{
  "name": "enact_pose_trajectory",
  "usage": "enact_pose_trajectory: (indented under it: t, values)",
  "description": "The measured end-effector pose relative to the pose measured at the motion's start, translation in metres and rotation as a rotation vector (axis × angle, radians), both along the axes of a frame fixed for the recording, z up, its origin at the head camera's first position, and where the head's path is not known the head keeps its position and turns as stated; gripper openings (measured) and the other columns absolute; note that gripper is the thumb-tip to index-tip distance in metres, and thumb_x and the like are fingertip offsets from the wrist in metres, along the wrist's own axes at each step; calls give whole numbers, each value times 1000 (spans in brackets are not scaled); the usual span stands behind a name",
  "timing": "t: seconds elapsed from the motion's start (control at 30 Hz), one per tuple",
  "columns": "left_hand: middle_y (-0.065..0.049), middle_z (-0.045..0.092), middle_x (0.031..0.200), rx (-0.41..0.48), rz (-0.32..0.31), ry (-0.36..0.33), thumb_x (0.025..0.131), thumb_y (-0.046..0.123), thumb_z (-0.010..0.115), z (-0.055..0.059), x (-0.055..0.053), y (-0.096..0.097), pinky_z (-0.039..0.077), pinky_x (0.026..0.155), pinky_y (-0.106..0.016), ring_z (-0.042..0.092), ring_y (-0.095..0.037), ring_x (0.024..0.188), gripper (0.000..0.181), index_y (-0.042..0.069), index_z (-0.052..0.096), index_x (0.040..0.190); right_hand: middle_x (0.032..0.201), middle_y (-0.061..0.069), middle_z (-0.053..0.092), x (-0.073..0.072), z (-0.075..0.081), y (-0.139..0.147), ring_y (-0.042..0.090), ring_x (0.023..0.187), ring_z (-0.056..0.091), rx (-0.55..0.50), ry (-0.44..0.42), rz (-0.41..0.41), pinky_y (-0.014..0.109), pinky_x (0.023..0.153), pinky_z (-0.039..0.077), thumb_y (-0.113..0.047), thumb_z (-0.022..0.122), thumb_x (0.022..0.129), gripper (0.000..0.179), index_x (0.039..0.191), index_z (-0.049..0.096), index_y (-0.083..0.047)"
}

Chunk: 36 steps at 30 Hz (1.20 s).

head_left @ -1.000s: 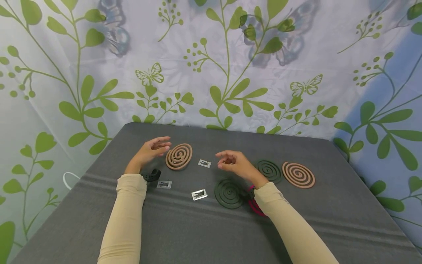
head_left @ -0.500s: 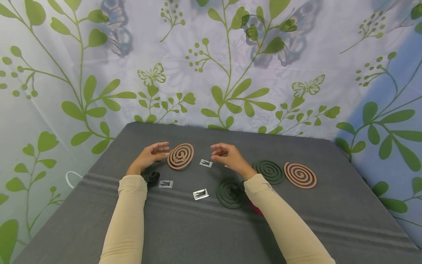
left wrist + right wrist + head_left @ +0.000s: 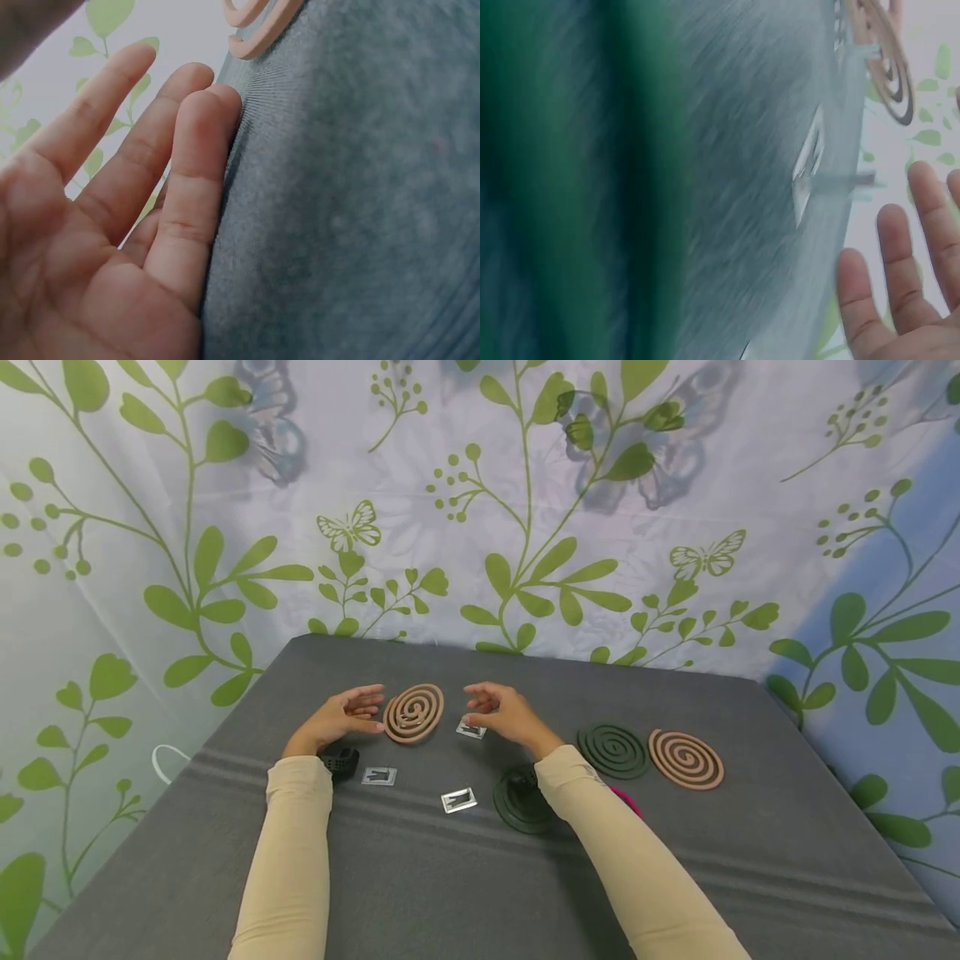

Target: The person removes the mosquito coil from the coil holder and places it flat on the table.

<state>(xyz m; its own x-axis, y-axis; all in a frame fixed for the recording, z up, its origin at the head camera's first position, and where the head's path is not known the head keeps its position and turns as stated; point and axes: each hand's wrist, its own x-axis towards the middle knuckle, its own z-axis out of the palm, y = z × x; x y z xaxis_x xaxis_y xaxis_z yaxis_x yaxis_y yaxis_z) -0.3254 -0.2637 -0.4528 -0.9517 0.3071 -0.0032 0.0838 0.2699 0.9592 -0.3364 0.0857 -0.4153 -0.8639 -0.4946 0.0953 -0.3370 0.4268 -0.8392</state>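
Note:
A tan mosquito coil [image 3: 414, 714] stands tilted, raised off the table, with a glint of metal at its middle. My left hand [image 3: 337, 718] is just left of it, fingers loosely extended, thumb tip right at the coil's edge in the head view. My right hand [image 3: 506, 714] hovers with relaxed fingers and nothing in them, overlapping a small metal coil stand [image 3: 471, 732]. In the right wrist view that hand's fingers [image 3: 896, 240] are spread beside a stand [image 3: 808, 169] with a raised prong. Two more metal stands, one at left [image 3: 379, 776] and one nearer [image 3: 459, 800], lie on the table.
Below my right wrist lies a green mosquito coil [image 3: 513, 817], partly hidden. Another green coil [image 3: 613, 752] and a flat tan coil [image 3: 686, 760] lie to the right. A pink coil [image 3: 626, 799] shows past my right sleeve. A patterned curtain [image 3: 420, 527] hangs behind the grey table [image 3: 420, 893].
My right hand has moved left toward the tilted coil, across the middle metal stand, and its sleeve covers more of the pink coil. My left hand has lowered slightly beside the tilted coil.

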Motion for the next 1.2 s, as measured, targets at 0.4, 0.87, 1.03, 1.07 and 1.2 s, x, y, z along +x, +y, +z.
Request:
enact_pose_trajectory:
  t: [0.4, 0.87, 1.03, 1.07, 1.2]
  values:
    - [-32, 36, 167, -75, -19, -23, 90, -9, 82, 4, -4, 1, 41, 121, -52, 41, -48, 150, 91, -6, 32, 166, 129, 18, 72, -1, 3, -30, 37, 124, 68, 72, -26, -46, 45, 99, 59, -11, 81, 100, 58, 152, 59, 1]
    - [-31, 38, 167, -168, 0, -26, 89, -6, 86, 6, -4, 4, 39, 121, -57, 40, -49, 150, 92, -7, 34, 165, 128, 18, 73, -3, -4, -51, 37, 120, 71, 73, -54, -68, 44, 95, 60, -13, 82, 99, 66, 158, 54, -5]
    - [-32, 40, 165, -163, -1, -25, 90, -5, 85, 6, -4, 5, 40, 120, -57, 41, -49, 149, 90, -9, 34, 165, 122, 16, 75, -5, -7, -55, 31, 104, 73, 89, -48, -100, 40, 86, 60, -12, 82, 99, 58, 153, 61, -6]
    - [-33, 40, 165, -161, -3, -24, 90, -6, 84, 5, -4, 5, 40, 120, -57, 41, -49, 149, 90, -9, 33, 165, 121, 15, 76, -5, -7, -55, 30, 102, 73, 88, -49, -109, 39, 84, 59, -12, 82, 99, 56, 151, 62, -6]
    - [-34, 39, 165, -162, -2, -23, 90, -6, 85, 4, -4, 5, 41, 120, -57, 42, -50, 149, 90, -10, 33, 164, 117, 14, 77, -6, -10, -56, 28, 97, 73, 87, -62, -132, 36, 80, 59, -10, 83, 98, 52, 147, 66, -6]
